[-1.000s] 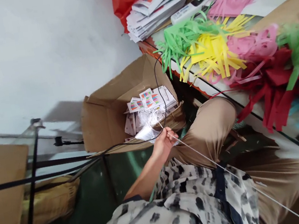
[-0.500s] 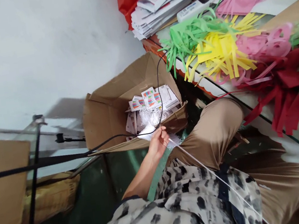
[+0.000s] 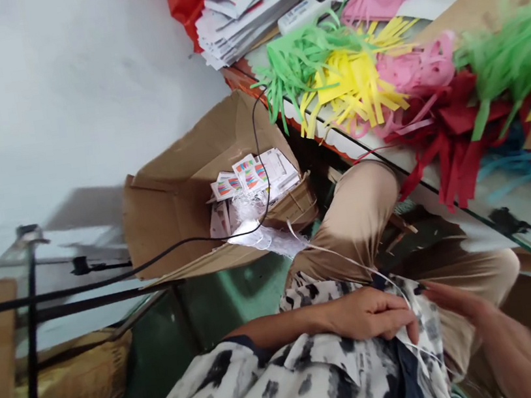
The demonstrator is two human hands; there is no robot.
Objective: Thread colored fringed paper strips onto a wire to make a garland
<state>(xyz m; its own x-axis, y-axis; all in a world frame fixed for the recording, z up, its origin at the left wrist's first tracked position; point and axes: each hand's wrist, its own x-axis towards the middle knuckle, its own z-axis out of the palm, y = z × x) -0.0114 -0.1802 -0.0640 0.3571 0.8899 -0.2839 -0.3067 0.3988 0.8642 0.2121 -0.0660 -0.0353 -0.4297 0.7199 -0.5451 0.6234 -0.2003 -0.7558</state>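
Note:
My left hand (image 3: 381, 316) is over my lap with its fingers curled, shut on a thin white string (image 3: 337, 255). From there the string runs up across my trousers toward a bundle of white shredded strands (image 3: 278, 238) at the box's near edge. To the right, my right hand (image 3: 473, 308) is smeared by motion, its fingers pointing toward the left hand; whether it holds anything is hidden. Beyond the knees, a cardboard box (image 3: 164, 220) holds small white printed packets (image 3: 252, 173) with coloured stripes.
A black cable (image 3: 192, 239) crosses in front of the box. On the table at the right lie green (image 3: 295, 56), yellow (image 3: 352, 81), pink and red (image 3: 456, 113) fringed strips. A stack of white envelopes (image 3: 241, 24) stands at the back, beside a red bag (image 3: 186, 2).
My left hand has moved from the box edge down and right to my lap. My right hand has come into view at the lower right. The view has shifted, and the string hangs slacker.

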